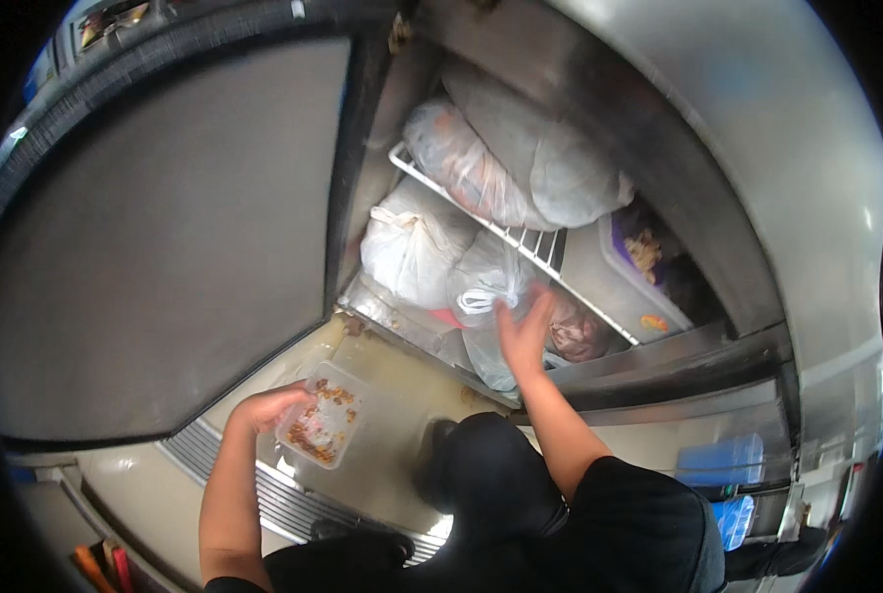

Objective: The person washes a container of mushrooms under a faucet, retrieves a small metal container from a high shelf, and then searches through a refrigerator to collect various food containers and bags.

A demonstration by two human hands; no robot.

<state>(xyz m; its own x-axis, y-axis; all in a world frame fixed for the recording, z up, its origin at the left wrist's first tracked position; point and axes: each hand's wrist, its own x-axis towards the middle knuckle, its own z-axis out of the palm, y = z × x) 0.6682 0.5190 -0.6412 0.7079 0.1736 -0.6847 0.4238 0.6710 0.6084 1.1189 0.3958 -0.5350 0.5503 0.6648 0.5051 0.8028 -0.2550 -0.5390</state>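
Observation:
My left hand (269, 408) grips the left edge of a clear plastic container (328, 422) above the floor. Brown and orange food pieces lie in it, mostly along its sides. My right hand (524, 337), slightly blurred, reaches into the lower part of an open refrigerator. Its fingers are spread beside the knot of a translucent plastic bag (486, 285); whether they touch it I cannot tell. Left of that bag sits a knotted white plastic bag (412, 252). A clear bag with reddish-brown contents (579, 330) lies to the right of my fingers.
The refrigerator door (167, 244) stands open on the left. Large filled bags (471, 167) rest on the white wire shelf (516, 241), beside a plastic tub (619, 274) with food. A metal floor grate (286, 493) runs below the door. Blue containers (719, 459) stand at right.

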